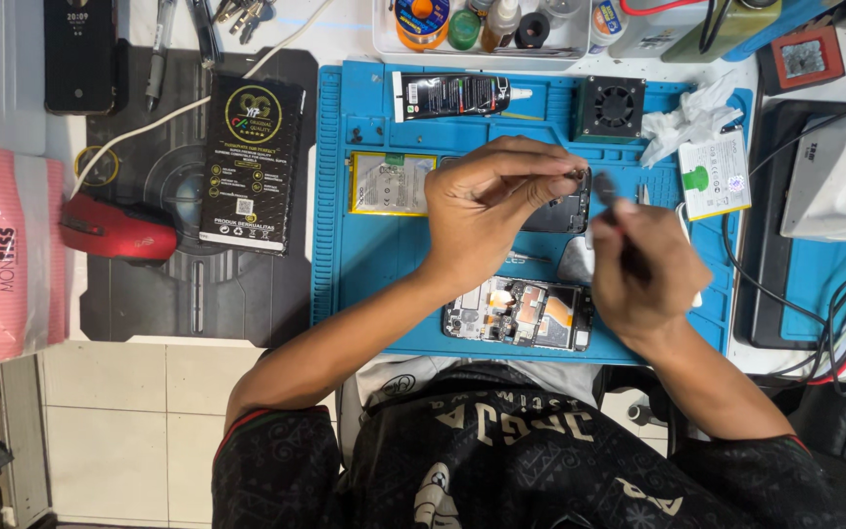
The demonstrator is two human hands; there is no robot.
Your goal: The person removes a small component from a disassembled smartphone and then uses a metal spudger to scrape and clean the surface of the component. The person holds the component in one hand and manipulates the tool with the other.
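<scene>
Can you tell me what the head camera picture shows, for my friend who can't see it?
A person's left hand pinches a small dark phone part over a blue work mat, while the right hand points a thin dark tool at it. An opened phone lies just below.

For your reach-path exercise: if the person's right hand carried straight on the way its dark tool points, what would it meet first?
Probably the small dark part pinched by the left hand: the right hand aims its tool up-left toward it. Depth is unclear.

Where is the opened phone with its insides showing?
In the head view, the opened phone lies at the near edge of the blue mat, just below and between the left hand and right hand.
</scene>
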